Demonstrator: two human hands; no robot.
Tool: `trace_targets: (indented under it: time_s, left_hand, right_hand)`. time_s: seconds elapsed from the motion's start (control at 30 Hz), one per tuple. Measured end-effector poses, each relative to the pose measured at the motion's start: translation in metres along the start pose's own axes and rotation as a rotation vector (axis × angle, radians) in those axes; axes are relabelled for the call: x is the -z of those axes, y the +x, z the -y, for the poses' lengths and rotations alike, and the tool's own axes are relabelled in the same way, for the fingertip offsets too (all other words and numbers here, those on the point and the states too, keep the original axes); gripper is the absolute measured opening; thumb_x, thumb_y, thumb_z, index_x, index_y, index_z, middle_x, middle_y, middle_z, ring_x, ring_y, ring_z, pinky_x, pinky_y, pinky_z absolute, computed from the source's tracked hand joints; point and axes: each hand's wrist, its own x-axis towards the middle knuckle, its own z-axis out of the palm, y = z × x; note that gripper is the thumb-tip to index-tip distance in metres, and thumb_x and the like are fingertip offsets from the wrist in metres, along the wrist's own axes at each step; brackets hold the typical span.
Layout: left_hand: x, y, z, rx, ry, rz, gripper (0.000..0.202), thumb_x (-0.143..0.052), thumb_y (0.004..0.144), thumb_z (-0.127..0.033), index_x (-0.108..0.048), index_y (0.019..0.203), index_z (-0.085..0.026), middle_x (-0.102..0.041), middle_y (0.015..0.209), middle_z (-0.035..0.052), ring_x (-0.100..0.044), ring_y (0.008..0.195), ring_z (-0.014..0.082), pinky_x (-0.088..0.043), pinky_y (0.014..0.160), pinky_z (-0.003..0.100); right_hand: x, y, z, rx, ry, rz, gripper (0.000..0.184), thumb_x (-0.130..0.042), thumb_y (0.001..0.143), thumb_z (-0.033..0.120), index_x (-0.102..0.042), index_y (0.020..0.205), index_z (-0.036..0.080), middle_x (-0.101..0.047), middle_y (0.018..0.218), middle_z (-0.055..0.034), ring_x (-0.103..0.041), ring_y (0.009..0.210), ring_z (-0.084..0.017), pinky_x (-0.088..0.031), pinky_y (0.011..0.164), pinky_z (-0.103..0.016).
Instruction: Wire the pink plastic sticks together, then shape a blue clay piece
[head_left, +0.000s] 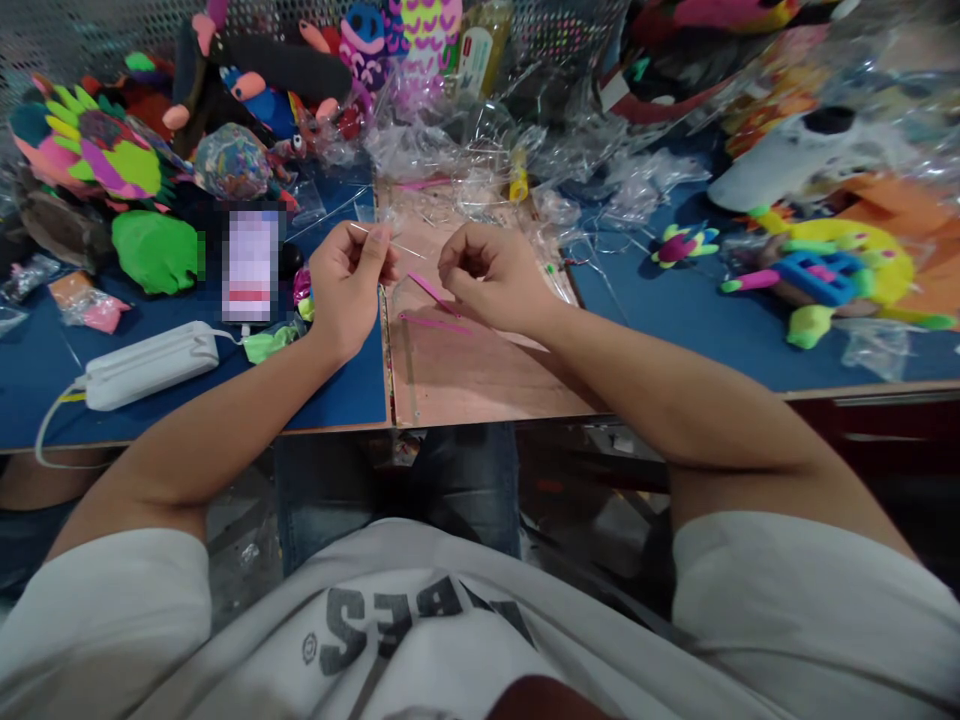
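Note:
My left hand (349, 285) is closed in a pinch above the left edge of a pale wooden board (480, 385). A thin, pale, stick-like strand (409, 247) sticks out from its fingertips toward the right. Facing it over the board, my right hand (499, 278) has its fingers curled together; what they hold, if anything, is hidden. Just below the right fingertips is a slim pink strip (431, 291), and I cannot tell whether they touch it. Another pink strip (435, 323) lies flat on the board.
Left on the blue tabletop (337, 395) are a phone (251, 265), a white power bank (150, 365) with a cable and a green clay lump (156, 252). Colourful clay figures and clear plastic wrap (480, 140) crowd the back. A yellow clay figure (862, 255) lies at right.

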Motion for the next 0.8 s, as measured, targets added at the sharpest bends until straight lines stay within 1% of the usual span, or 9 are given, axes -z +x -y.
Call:
trace_targets:
  time_s: [0.23,0.4,0.5,0.57,0.67,0.73,0.8]
  left_hand:
    - [-0.002,-0.001,-0.003,0.007,-0.043,-0.011,0.051,-0.090,0.093,-0.073,-0.071,0.087,-0.025,-0.071,0.076,-0.0029,-0.065,0.060,0.0097,-0.056,0.060,0.028]
    - [-0.003,-0.001,-0.001,0.017,0.006,-0.019,0.060,-0.085,0.086,-0.087,-0.069,0.087,-0.029,-0.071,0.075,-0.0038,-0.063,0.060,0.0104,-0.054,0.061,0.032]
    - [-0.004,-0.003,-0.001,0.035,0.054,-0.007,0.061,-0.081,0.088,-0.089,-0.068,0.089,-0.030,-0.074,0.080,-0.0014,-0.068,0.063,0.0132,-0.056,0.064,0.034]
    - [-0.003,-0.004,0.000,0.044,0.098,0.013,0.060,-0.077,0.091,-0.090,-0.069,0.093,-0.030,-0.076,0.086,0.0003,-0.072,0.067,0.0153,-0.059,0.066,0.035]
    - [0.000,-0.003,0.003,0.052,0.163,0.029,0.054,-0.073,0.099,-0.086,-0.071,0.102,-0.032,-0.078,0.090,0.0010,-0.074,0.070,0.0158,-0.061,0.068,0.034]
    - [0.001,-0.002,0.004,0.070,0.177,0.023,0.046,-0.074,0.104,-0.076,-0.072,0.105,-0.030,-0.077,0.086,-0.0001,-0.073,0.069,0.0141,-0.062,0.067,0.031]
    - [0.000,-0.003,0.002,0.137,0.160,0.041,0.036,-0.078,0.107,-0.062,-0.072,0.105,-0.027,-0.077,0.083,-0.0012,-0.072,0.066,0.0115,-0.061,0.065,0.027]
  right_hand:
    - [0.000,0.001,0.002,-0.019,0.078,0.014,0.014,-0.071,0.081,0.012,-0.065,0.079,0.024,-0.064,0.068,0.0019,-0.050,0.059,-0.013,-0.036,0.053,-0.029]
    - [-0.001,0.000,0.001,-0.021,0.117,0.013,0.011,-0.069,0.080,0.013,-0.066,0.080,0.024,-0.063,0.068,0.0031,-0.050,0.058,-0.012,-0.035,0.053,-0.029]
    - [-0.002,0.000,0.001,-0.019,0.114,0.016,0.012,-0.070,0.082,0.015,-0.065,0.078,0.025,-0.062,0.068,0.0025,-0.049,0.058,-0.013,-0.034,0.054,-0.031]
    - [0.000,0.001,-0.001,-0.013,0.061,-0.003,0.016,-0.073,0.084,0.016,-0.063,0.077,0.026,-0.060,0.069,0.0018,-0.049,0.060,-0.014,-0.035,0.056,-0.033]
    - [0.005,0.005,-0.008,0.000,-0.039,-0.088,0.021,-0.078,0.088,0.018,-0.062,0.076,0.027,-0.059,0.071,0.0003,-0.049,0.064,-0.017,-0.036,0.058,-0.036]
    - [0.012,0.011,-0.017,0.003,-0.075,-0.170,0.023,-0.080,0.091,0.019,-0.063,0.076,0.028,-0.059,0.070,0.0000,-0.049,0.063,-0.018,-0.036,0.057,-0.038]
    - [0.020,0.018,-0.025,0.007,-0.083,-0.255,0.027,-0.080,0.093,0.016,-0.064,0.076,0.028,-0.059,0.069,0.0006,-0.048,0.063,-0.017,-0.034,0.057,-0.039]
